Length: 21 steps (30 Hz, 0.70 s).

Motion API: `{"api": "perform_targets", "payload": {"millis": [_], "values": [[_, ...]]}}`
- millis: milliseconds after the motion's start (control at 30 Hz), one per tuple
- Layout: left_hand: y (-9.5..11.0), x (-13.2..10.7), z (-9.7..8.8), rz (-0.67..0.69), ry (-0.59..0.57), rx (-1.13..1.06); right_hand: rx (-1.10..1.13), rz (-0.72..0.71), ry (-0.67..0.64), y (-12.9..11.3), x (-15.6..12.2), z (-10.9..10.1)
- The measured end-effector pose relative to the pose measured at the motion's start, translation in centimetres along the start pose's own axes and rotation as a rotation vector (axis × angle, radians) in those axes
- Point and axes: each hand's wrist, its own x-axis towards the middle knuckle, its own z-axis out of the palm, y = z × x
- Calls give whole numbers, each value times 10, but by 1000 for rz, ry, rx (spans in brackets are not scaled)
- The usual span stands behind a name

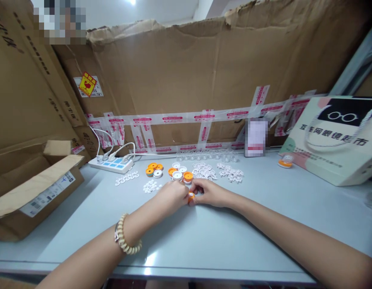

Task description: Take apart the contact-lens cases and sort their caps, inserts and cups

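Observation:
Both hands meet near the middle of the table around a small round orange plastic piece (191, 196). My left hand (175, 193) comes in from the left, its fingers closed at the piece's edge and partly hiding it. From the right, my right hand (208, 192) pinches the piece between thumb and fingers. Just beyond the hands stand orange and white round cups (188, 176), with another cluster of orange and white round parts (149, 172) to their left. Small white discs (151, 186) lie left of my left hand. White openwork plastic pieces (204, 171) are heaped behind my right hand.
A white power strip (111, 163) with plugged cables sits at the back left, beside an open cardboard box (50, 188). Clear plastic parts (208, 155) line the rear. A phone-like object (255, 138), a paper bag (333, 140) and an orange-and-white round piece (285, 161) stand right.

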Motion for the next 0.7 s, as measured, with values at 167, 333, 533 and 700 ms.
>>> {"api": "perform_targets", "payload": {"millis": [167, 333, 533, 700], "values": [[2, -5, 7, 87, 8, 111, 1, 17, 7, 1, 1, 1], [6, -8, 0, 37, -8, 202, 11, -1, 6, 1, 0, 1], [-40, -17, -43, -119, 23, 183, -17, 46, 14, -4, -3, -2], [-79, -17, -49, -148, -90, 234, -33, 53, 8, -2, -3, -3]]}}
